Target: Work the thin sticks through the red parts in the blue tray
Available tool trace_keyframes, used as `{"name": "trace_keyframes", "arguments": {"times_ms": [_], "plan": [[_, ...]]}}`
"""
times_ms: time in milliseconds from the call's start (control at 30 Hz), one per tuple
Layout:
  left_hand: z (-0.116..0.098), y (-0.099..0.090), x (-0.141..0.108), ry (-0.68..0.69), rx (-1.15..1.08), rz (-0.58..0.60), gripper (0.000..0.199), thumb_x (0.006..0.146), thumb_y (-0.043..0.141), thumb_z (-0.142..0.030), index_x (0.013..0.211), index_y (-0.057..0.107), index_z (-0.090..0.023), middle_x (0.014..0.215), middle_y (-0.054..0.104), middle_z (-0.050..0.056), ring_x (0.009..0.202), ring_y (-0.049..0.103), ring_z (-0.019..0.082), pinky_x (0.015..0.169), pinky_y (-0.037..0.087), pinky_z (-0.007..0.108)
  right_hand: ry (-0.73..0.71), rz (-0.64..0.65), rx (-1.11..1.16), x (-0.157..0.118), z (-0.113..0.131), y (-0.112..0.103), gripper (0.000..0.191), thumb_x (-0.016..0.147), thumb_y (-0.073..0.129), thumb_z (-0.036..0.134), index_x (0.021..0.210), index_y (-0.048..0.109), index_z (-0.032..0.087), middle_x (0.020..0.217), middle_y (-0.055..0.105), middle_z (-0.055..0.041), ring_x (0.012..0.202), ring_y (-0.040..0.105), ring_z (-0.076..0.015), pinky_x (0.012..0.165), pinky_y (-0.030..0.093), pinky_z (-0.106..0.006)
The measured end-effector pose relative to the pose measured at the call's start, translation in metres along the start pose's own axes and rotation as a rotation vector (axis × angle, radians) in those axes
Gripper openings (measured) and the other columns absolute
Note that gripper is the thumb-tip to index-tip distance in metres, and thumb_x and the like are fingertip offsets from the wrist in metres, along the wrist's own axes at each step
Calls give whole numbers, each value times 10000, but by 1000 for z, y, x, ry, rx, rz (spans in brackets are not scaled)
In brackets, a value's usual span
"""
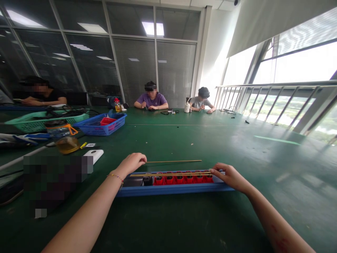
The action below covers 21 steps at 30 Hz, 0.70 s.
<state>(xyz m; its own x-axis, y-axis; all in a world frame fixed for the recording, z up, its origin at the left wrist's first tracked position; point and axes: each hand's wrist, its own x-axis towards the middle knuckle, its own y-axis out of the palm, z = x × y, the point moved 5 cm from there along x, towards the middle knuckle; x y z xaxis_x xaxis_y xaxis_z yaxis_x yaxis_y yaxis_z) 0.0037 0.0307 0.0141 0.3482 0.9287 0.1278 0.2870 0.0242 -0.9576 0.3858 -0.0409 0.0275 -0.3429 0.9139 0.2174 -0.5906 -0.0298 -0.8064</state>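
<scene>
Lower ctr of frame, thin stick [173,161] runs approx. horiz. R from L hand [135,163], fingers pinched on its L end, w/ R hand [229,177], farther off, gripping other sticks' [171,174] R ends over blue tray [176,189].

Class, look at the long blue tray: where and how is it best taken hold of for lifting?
The blue tray is probably best gripped at both short ends, coming from left and right at once. It is long and narrow, lying crosswise in this view, with thin sticks stretching over its red containers; holding both ends should help keep it level.
</scene>
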Motion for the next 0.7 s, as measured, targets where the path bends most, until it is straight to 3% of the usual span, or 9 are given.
{"name": "trace_keyframes", "arguments": {"times_ms": [267,500,700], "plan": [[9,13,4,-20,-53,43,169,724,494,-314,787,638,-251,826,650,8,760,583,158,663,410,233,31,-70,27,3,2,-4,382,779,446,522,659,598,192,693,604,-13,675,536,-161,626,405,-241],[8,13,4,-26,-62,39,170,720,496,-296,791,644,-253,834,638,12,770,580,163,673,415,237,153,-297,238,3,-18,-14,408,757,454,558,614,527,184,563,496,9,567,457,-137,541,372,-236],[9,13,5,-20,-38,12,173,728,490,-299,795,640,-246,868,616,25,792,572,165,684,413,248,167,-502,372,-7,-36,-34,392,784,442,524,566,450,197,562,445,18,570,428,-124,572,365,-227]]}}
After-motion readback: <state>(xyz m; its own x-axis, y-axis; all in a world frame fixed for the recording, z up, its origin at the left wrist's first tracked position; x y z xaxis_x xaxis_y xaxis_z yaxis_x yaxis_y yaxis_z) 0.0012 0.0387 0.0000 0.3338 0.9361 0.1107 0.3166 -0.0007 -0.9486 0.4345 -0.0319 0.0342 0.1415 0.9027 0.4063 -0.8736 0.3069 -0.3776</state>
